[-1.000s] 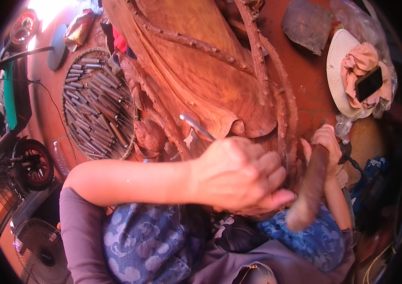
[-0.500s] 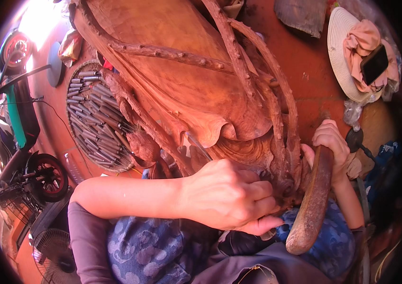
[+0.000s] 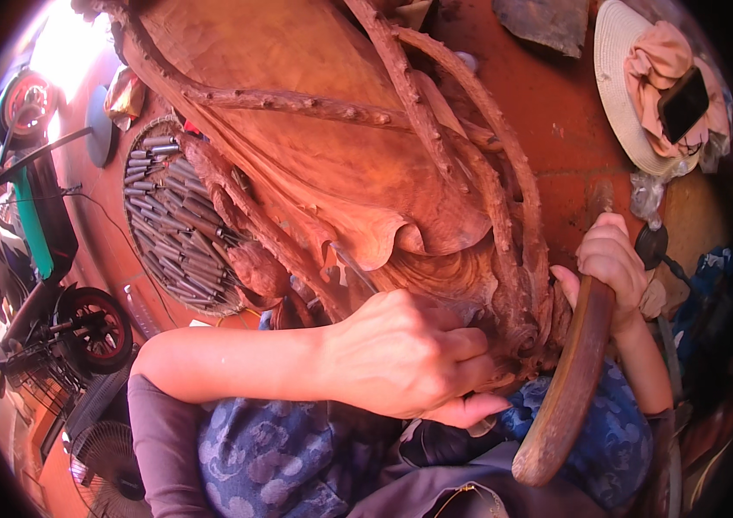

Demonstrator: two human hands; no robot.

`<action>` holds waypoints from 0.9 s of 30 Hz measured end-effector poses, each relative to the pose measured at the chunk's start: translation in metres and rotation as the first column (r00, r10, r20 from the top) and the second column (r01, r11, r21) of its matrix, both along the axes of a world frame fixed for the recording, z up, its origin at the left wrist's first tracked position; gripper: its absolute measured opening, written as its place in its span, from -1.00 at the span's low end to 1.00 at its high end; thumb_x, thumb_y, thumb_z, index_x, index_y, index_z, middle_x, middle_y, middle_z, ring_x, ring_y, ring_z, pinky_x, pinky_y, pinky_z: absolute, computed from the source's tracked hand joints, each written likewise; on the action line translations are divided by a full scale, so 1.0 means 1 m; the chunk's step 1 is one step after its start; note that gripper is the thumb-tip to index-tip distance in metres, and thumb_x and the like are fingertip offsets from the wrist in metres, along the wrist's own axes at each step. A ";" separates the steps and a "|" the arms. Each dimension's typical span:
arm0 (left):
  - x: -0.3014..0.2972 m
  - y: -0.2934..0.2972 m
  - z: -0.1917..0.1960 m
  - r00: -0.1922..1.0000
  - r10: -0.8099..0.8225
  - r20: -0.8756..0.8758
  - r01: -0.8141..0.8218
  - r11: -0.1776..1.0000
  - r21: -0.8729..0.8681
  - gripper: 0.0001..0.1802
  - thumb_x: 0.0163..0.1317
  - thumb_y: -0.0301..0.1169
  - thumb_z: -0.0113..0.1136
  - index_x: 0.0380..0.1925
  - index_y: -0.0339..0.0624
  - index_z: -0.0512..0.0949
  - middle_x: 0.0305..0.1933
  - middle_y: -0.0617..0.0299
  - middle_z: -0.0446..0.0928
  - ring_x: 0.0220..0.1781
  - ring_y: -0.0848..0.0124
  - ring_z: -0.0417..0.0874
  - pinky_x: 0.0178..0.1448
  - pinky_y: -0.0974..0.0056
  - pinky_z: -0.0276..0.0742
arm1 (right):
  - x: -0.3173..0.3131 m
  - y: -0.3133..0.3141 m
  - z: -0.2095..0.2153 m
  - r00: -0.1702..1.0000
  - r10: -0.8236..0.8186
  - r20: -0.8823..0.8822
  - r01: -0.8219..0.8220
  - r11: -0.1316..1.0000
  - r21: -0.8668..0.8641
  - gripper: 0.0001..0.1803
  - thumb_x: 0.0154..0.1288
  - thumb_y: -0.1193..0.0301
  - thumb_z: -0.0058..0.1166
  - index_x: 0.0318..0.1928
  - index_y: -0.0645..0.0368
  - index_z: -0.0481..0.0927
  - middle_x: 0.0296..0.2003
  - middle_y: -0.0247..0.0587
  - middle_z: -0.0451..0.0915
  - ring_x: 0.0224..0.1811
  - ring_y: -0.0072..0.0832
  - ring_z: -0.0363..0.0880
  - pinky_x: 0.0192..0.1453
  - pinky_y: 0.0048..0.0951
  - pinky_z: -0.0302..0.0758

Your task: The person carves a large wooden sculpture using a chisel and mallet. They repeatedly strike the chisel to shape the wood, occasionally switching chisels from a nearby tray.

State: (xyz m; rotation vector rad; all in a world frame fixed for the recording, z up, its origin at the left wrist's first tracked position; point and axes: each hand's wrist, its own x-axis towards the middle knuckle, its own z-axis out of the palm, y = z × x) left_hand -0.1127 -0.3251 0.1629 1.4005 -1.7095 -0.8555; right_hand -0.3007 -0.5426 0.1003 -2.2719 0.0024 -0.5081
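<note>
A large reddish-brown wood carving (image 3: 314, 164), with a broad smooth leaf-like surface and knobbly stems, lies in front of me. My left hand (image 3: 422, 358) is closed in a fist low over its near end. A thin metal chisel (image 3: 353, 266) runs out beyond the knuckles toward the carved folds, its butt end showing just below my thumb. My fingers hide its middle. On the right, my right hand (image 3: 610, 268) wraps round the narrow end of a curved wooden mallet (image 3: 565, 388). The mallet's thick end points toward me, apart from the chisel.
A round woven basket (image 3: 131, 220) full of dark chisels stands left of the carving. Beyond it are a motorbike (image 3: 90, 324) and a fan (image 3: 107, 462). At the far right lies a pale hat (image 3: 612, 95) with pink cloth and a phone (image 3: 682, 105). A wood slab (image 3: 548, 22) lies at the back.
The mallet's thick end has swung slightly down and left, toward me. My left fist keeps nearly the same place. The view has shifted a little, so the carving appears farther left.
</note>
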 end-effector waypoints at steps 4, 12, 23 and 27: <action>0.004 -0.001 0.004 0.998 -0.009 -0.061 0.011 1.000 0.024 -0.56 0.18 -0.08 0.42 -0.66 -0.02 0.42 -0.52 0.35 0.39 -0.65 0.43 0.47 -0.64 0.28 0.34 | 0.002 0.002 0.003 0.998 -0.009 0.064 0.013 0.998 -0.065 -0.59 -0.10 0.56 0.52 -0.39 0.16 0.44 -0.47 -0.22 0.50 -0.43 -0.23 0.52 -0.25 -0.10 0.48; 0.003 -0.006 0.004 0.991 0.066 -0.120 -0.064 0.998 0.025 -0.58 0.14 -0.12 0.46 -0.66 -0.04 0.45 -0.54 0.33 0.43 -0.62 0.38 0.53 -0.60 0.28 0.42 | 0.005 -0.006 0.008 0.998 -0.036 0.060 0.043 0.991 -0.125 -0.60 -0.08 0.57 0.51 -0.37 0.16 0.44 -0.45 -0.22 0.50 -0.42 -0.21 0.52 -0.24 -0.08 0.49; 0.002 -0.018 0.007 0.975 0.206 -0.090 -0.202 0.978 0.045 -0.67 0.16 -0.20 0.43 -0.60 -0.10 0.53 -0.57 0.30 0.43 -0.60 0.30 0.56 -0.57 0.21 0.46 | 0.010 -0.015 0.011 0.997 -0.045 0.064 0.050 0.995 -0.087 -0.59 -0.03 0.57 0.49 -0.31 0.17 0.43 -0.44 -0.19 0.50 -0.41 -0.21 0.52 -0.17 -0.07 0.49; -0.003 -0.022 0.007 0.952 0.288 -0.100 -0.279 0.955 0.100 -0.58 0.25 -0.10 0.29 -0.63 -0.18 0.54 -0.62 0.19 0.46 -0.60 0.16 0.58 -0.56 0.11 0.47 | 0.013 -0.017 0.006 0.999 -0.043 0.033 0.047 0.991 -0.128 -0.59 0.00 0.60 0.46 -0.29 0.17 0.41 -0.44 -0.20 0.50 -0.42 -0.24 0.51 -0.15 -0.09 0.49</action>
